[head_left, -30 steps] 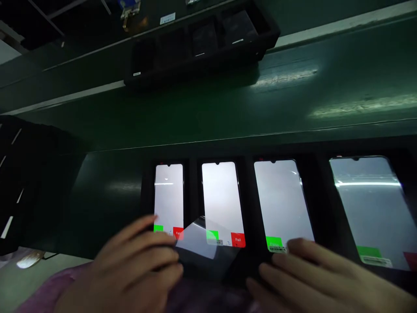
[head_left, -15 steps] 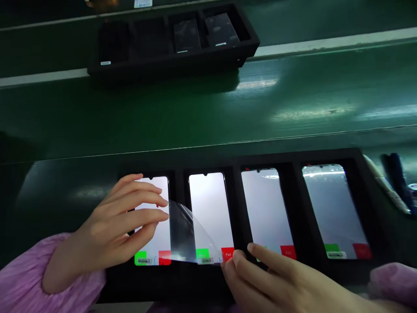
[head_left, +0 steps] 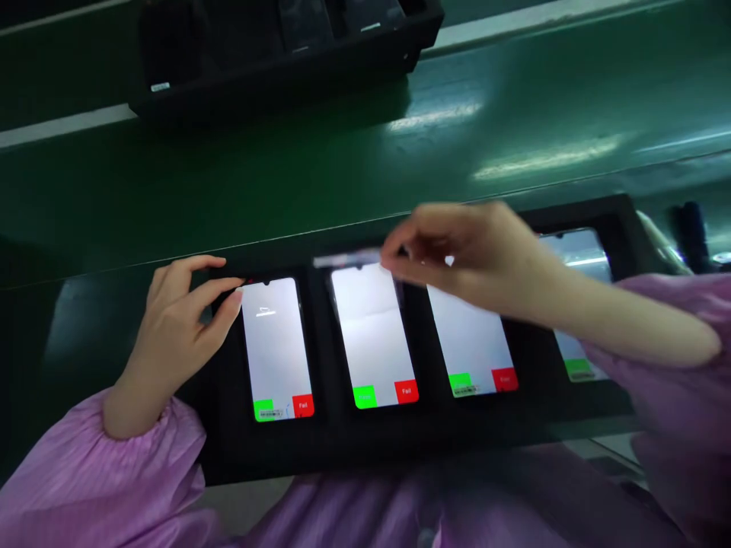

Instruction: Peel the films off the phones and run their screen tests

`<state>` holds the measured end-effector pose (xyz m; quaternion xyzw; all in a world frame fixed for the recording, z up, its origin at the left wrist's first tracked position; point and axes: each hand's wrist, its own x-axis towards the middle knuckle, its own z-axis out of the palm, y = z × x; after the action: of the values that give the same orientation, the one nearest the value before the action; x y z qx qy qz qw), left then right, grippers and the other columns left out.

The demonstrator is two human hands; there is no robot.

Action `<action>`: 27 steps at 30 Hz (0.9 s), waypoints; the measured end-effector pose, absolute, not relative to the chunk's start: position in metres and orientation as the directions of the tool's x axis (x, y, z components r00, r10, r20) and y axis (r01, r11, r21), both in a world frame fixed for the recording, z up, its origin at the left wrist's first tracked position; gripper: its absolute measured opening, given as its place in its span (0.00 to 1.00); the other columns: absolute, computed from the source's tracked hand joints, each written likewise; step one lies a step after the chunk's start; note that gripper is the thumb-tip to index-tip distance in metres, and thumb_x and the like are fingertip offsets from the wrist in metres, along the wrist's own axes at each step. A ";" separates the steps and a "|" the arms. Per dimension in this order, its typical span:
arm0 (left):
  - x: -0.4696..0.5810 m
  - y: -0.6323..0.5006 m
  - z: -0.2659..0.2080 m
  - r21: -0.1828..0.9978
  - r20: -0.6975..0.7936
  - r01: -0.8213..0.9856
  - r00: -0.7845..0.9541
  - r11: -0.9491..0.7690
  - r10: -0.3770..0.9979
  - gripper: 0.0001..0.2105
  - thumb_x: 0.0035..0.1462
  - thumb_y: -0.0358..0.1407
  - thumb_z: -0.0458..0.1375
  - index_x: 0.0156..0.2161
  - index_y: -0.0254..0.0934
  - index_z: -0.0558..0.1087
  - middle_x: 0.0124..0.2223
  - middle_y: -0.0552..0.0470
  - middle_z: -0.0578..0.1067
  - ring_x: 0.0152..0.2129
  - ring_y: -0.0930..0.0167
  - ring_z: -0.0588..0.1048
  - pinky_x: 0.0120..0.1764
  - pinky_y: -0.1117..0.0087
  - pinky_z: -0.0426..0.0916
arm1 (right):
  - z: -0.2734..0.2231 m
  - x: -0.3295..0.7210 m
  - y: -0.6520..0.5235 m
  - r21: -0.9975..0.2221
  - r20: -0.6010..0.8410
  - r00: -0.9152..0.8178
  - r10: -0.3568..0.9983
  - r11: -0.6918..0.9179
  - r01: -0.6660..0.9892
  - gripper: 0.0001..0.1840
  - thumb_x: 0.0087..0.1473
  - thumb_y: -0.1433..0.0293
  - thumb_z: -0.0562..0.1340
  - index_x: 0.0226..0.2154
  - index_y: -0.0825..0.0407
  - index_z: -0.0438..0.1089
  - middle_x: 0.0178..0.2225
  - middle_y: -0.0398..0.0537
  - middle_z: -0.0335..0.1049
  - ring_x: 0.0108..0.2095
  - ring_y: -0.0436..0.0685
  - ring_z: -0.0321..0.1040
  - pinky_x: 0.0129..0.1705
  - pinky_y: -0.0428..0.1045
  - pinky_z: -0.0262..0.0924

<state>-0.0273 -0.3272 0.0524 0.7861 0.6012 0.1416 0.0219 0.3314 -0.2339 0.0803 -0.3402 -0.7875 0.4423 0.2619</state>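
Note:
Thumb and forefinger of my left hand [head_left: 180, 320] are pinched at the top left corner of the leftmost lit phone screen [head_left: 279, 358], beside a small red tab [head_left: 249, 281]. What they grip there is too small to make out. My right hand [head_left: 457, 243] pinches a clear film [head_left: 349, 259], seen nearly edge-on and blurred, above the top of the second screen [head_left: 374, 342]. That screen shows green and red boxes and no barcode label. Below my right hand lies the third screen [head_left: 474, 342], with its top partly covered.
A black tray [head_left: 336, 449] holds the phones in separate slots. My right forearm partly hides the fourth screen [head_left: 579, 251]. Across the green surface [head_left: 256, 190] stands another black tray [head_left: 274, 80] holding dark phones. A dark blurred object [head_left: 688, 228] lies at the right.
My right hand has risen from the second screen's lower edge to its top, carrying the film. The barcode label there is gone. My left hand has shifted to the first screen's top left corner.

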 end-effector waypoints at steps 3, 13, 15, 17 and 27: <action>-0.026 -0.329 0.051 0.197 0.192 0.942 0.233 -0.270 0.953 0.09 0.68 0.39 0.58 0.49 0.46 0.79 0.59 0.45 0.75 0.59 0.53 0.73 0.59 0.45 0.70 | 0.086 0.337 -0.219 -0.956 0.021 -0.474 0.880 0.156 0.248 0.07 0.58 0.66 0.72 0.35 0.50 0.75 0.26 0.39 0.67 0.24 0.46 0.61 0.24 0.46 0.55; -0.017 -0.325 0.061 0.210 0.166 0.957 0.167 -0.200 0.972 0.18 0.70 0.49 0.56 0.49 0.39 0.82 0.60 0.54 0.73 0.59 0.59 0.72 0.60 0.48 0.68 | 0.098 0.340 -0.257 -0.930 0.101 -0.423 0.900 0.236 0.282 0.06 0.60 0.74 0.69 0.32 0.49 0.73 0.32 0.42 0.72 0.30 0.46 0.65 0.28 0.45 0.60; -0.016 -0.321 0.060 0.265 0.196 0.946 0.138 -0.188 0.971 0.18 0.68 0.51 0.57 0.47 0.41 0.83 0.58 0.56 0.75 0.58 0.61 0.73 0.60 0.49 0.69 | 0.097 0.338 -0.260 -0.918 0.114 -0.432 0.895 0.261 0.298 0.05 0.60 0.74 0.69 0.33 0.50 0.73 0.33 0.42 0.73 0.29 0.46 0.65 0.27 0.45 0.60; -0.014 -0.319 0.060 0.304 0.220 0.936 0.112 -0.178 0.969 0.17 0.67 0.50 0.57 0.45 0.43 0.83 0.57 0.57 0.77 0.57 0.63 0.74 0.60 0.50 0.70 | 0.096 0.336 -0.263 -0.906 0.121 -0.455 0.882 0.285 0.313 0.04 0.60 0.71 0.69 0.34 0.50 0.74 0.34 0.43 0.75 0.29 0.47 0.66 0.27 0.46 0.61; 0.010 -0.409 0.102 0.594 0.126 0.676 0.457 -0.436 0.881 0.05 0.65 0.28 0.60 0.40 0.41 0.78 0.40 0.57 0.84 0.37 0.74 0.83 0.44 0.72 0.79 | 0.088 0.338 -0.302 -0.784 0.143 -0.641 0.754 0.481 0.391 0.02 0.64 0.65 0.65 0.39 0.45 0.73 0.22 0.36 0.70 0.15 0.48 0.62 0.15 0.45 0.57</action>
<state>0.0101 -0.4092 0.1019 0.8197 0.4749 0.2149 0.2377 0.3377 -0.3020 0.0875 -0.3469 -0.8255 0.3727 0.2434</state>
